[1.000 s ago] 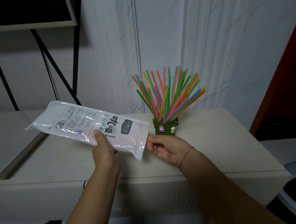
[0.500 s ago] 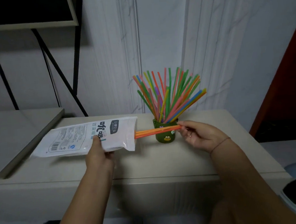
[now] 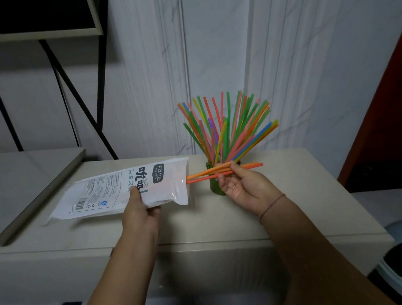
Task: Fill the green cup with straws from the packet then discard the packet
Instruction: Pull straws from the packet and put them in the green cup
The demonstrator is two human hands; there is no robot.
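- While the left hand (image 3: 140, 213) grips the near-empty packet (image 3: 117, 191) just above the counter (image 3: 293, 193), the right hand (image 3: 243, 187) pinches a few orange straws (image 3: 204, 176), their tips at its mouth.
- The green cup (image 3: 213, 187), just behind that hand, is crowded with fanned straws (image 3: 229, 126); forcing more in could tip it.
- A loose pinch might scatter straws.

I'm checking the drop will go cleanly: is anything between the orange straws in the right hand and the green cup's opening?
Only the fanned straws already standing in the green cup, crowding its mouth; the orange straws pinched by the right hand must slot among them. Their left tips sit at the packet's mouth.
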